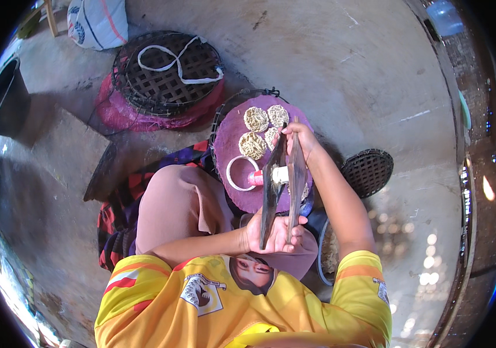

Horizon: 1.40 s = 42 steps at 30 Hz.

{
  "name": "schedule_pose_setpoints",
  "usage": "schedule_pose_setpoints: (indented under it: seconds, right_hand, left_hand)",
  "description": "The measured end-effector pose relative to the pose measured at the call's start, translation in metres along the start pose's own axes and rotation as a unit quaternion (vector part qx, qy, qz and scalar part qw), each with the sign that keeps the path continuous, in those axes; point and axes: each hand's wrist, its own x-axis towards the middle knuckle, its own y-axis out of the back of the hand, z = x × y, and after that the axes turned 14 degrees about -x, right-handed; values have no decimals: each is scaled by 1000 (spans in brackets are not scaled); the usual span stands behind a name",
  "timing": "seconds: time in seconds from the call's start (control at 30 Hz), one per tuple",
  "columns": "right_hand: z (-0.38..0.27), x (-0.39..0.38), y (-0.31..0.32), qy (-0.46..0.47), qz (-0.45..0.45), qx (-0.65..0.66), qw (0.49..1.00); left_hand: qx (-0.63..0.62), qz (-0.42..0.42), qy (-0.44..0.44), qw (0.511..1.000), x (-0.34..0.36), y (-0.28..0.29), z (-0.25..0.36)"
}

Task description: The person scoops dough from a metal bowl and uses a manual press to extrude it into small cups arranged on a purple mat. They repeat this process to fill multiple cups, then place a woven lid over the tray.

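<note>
A hand press made of two long dark wooden bars (296, 182) lies across my lap area, with a red-and-white cylinder (281, 175) between the bars. My right hand (299, 138) is closed around the bars' far ends. At their near ends my left hand (275, 233) is closed too, palm up, its fingers curled around the wood. Beneath the press, a round tray covered in purple sheeting (233, 130) carries several pale, noodle-like round cakes (252, 145). A white ring (229, 177) lies on the sheeting, left of the cylinder. Another cake is partly hidden behind the right bar.
Beyond my left knee, a dark woven basket tray (161, 87) sits on pink plastic, a white strip (179, 61) on top. A smaller woven basket (367, 173) stands right of my forearm. By my right hip is a blue-rimmed container (322, 255). A dark bucket (7, 98) stands far left.
</note>
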Motion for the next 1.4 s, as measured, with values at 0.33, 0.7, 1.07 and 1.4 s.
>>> schedule_pose_setpoints:
  seconds: [0.33, 0.7, 1.07, 1.4]
  right_hand:
    - [-10, 7, -37, -43, 87, -128, 987]
    - [-27, 39, -52, 30, 85, -144, 986]
    - [-6, 16, -29, 18, 187, -142, 972]
    - [-13, 14, -53, 87, 150, -139, 975]
  left_hand:
    - [-18, -75, -19, 997, 1, -12, -9]
    - [53, 60, -115, 990, -9, -19, 22]
    - [55, 214, -127, 967, 11, -6, 11]
    - [116, 262, -196, 938, 3, -25, 3]
